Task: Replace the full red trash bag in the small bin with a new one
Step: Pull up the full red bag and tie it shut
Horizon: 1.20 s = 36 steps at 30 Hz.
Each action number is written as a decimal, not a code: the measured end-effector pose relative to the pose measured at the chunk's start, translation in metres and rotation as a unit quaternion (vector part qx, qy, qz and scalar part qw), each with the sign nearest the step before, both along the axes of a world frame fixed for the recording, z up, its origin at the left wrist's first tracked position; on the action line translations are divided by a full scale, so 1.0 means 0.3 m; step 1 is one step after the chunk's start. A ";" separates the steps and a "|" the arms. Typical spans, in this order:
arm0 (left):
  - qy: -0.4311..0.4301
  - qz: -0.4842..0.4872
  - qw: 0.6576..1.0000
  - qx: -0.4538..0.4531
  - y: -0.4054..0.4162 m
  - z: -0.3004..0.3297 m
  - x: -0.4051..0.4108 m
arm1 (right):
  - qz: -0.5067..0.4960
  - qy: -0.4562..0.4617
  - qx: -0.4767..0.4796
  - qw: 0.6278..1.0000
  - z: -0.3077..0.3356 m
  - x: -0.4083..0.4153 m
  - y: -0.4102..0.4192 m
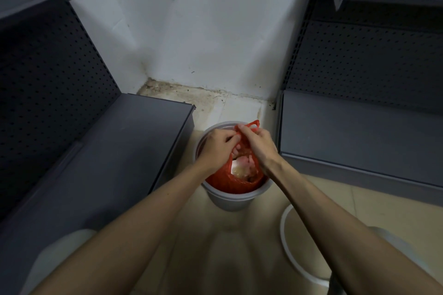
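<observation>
Beige tiled floor [239, 246], grimy white wall corner [191, 31], grey shelving [119, 151] either side, left hand [217, 146] and right hand [257, 145] pinching red trash bag [230, 181] handles, apparently, over small grey bin [230, 199]

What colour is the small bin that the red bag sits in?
Light grey, seen in the head view: the small bin.

red trash bag [236, 181]: thin plastic, full of pale rubbish, mouth open, handles raised at far side | small bin [233, 200]: grey, round, upright on floor between two shelf bases, bag inside
</observation>
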<state>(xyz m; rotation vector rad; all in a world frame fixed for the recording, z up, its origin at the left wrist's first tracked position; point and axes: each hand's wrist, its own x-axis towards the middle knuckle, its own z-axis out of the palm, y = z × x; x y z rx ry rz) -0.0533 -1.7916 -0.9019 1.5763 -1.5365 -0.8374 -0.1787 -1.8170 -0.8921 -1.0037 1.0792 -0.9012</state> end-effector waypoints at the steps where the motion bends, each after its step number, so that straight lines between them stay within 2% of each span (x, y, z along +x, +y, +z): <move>1: 0.010 -0.003 1.000 0.002 -0.002 -0.003 0.000 | -0.004 -0.019 0.001 1.000 -0.012 -0.004 -0.004; 6: 0.037 -0.012 0.998 0.045 -0.026 -0.044 0.038 | -0.001 -0.058 0.011 0.998 -0.042 -0.047 -0.018; 9: 0.037 -0.007 0.996 0.075 -0.037 -0.064 0.072 | 0.040 0.011 -0.050 0.998 -0.053 -0.065 -0.012; 11: 0.023 -0.006 0.997 0.078 -0.043 -0.061 0.079 | 0.076 0.084 -0.127 0.985 -0.057 -0.076 -0.004; 15: 0.005 -0.014 0.995 0.098 -0.052 -0.047 0.080 | 0.175 0.269 -0.257 0.912 -0.097 -0.111 -0.011; 19: 0.010 0.005 0.993 0.120 -0.051 -0.055 0.071 | 0.174 0.438 -0.340 0.814 -0.121 -0.123 -0.010; 21: 0.019 0.015 0.993 0.118 -0.050 -0.056 0.061 | 0.163 0.478 -0.358 0.786 -0.108 -0.114 -0.005; 24: 0.036 0.036 0.988 0.143 -0.052 -0.068 0.066 | 0.144 0.504 -0.375 0.765 -0.099 -0.109 -0.003; 27: 0.011 0.017 0.988 0.155 -0.043 -0.086 0.070 | 0.154 0.515 -0.381 0.752 -0.106 -0.097 -0.006; 36: -0.066 0.027 0.995 0.074 -0.008 -0.082 0.051 | 0.170 0.530 -0.385 0.736 -0.149 -0.076 -0.003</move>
